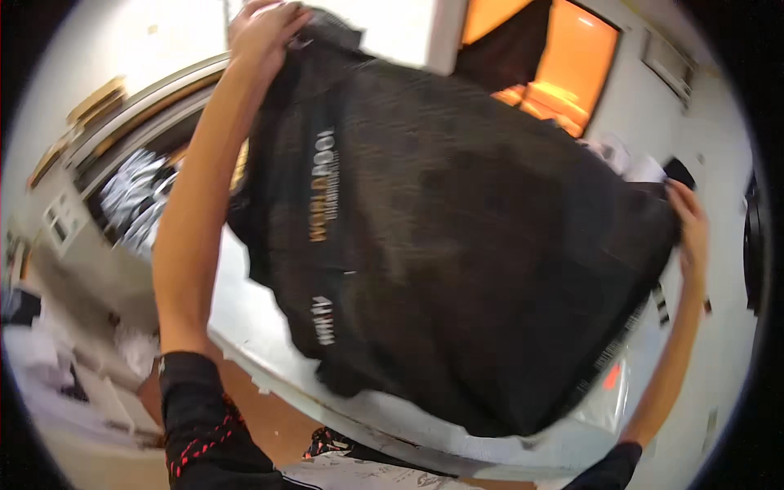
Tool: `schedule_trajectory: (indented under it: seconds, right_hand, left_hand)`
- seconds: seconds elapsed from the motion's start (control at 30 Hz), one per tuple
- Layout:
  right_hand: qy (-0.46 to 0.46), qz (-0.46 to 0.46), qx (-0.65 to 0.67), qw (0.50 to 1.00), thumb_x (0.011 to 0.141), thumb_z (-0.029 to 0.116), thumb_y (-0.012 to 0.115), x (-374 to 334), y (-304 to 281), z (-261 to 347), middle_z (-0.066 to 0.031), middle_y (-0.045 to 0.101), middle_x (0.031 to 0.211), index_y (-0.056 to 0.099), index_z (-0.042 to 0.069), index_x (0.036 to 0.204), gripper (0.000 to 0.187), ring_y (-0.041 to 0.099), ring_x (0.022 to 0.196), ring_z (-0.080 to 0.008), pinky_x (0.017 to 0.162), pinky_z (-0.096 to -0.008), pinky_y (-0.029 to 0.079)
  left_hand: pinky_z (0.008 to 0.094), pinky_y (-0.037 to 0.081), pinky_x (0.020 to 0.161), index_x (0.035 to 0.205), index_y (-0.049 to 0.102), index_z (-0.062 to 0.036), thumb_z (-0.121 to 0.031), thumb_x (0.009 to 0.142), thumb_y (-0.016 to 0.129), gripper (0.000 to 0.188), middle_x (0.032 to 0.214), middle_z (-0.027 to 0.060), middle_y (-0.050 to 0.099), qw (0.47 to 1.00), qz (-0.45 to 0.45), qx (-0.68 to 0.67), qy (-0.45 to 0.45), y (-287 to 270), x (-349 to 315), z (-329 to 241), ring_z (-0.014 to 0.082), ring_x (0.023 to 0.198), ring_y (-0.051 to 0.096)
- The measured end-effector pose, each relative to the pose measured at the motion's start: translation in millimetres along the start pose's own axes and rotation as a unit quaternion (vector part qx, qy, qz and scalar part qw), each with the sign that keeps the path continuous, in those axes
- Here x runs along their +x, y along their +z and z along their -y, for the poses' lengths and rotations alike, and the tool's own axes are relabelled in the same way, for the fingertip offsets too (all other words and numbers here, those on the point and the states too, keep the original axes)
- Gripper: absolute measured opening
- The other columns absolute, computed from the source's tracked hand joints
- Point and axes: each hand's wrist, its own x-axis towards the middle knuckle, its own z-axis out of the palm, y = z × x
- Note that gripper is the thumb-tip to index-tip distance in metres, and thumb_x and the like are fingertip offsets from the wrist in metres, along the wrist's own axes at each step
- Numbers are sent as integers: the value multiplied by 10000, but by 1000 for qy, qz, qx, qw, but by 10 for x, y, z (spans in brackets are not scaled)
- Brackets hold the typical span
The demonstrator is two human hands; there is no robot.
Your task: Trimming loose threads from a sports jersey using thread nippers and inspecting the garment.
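A black garment, probably a jersey (457, 245), hangs spread out between my two raised hands, with bands of white and gold lettering on its left part and along its lower right edge. High at the upper left, my left hand (265, 37) is closed on one corner of the cloth. My right hand (690, 214) pinches the opposite corner, lower and at the far right. The cloth droops in the middle and its bottom comes to a point above the white table. Motion blurs its surface somewhat.
Below the jersey runs a white table (253, 306) with a curved-looking near edge. At its right lies a clear plastic packet (608, 396) with an orange mark. Grey crumpled cloth (135, 196) is heaped at the left. An orange-lit window (572, 65) stands behind.
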Motion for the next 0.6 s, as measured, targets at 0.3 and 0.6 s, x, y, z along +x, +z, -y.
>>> schedule_trajectory:
  seconds: [0.3,0.6]
  right_hand:
    - [-60,-163,301,938,846,86,760,496,847,-422,-54,724,1023,736,16,1060,227,647,928,-128,874,-250,480]
    - [-82,-174,331,924,860,71,702,456,364,-87,-65,714,1039,703,-4,1107,258,645,959,-121,882,-244,475]
  left_hand:
    - [426,600,928,1089,468,142,81,915,576,214,1030,268,612,996,-40,-76,-4,-269,886,837,363,955,681]
    - [394,526,997,1168,519,102,-40,959,608,268,1203,253,591,996,40,29,75,-772,746,196,331,1123,617]
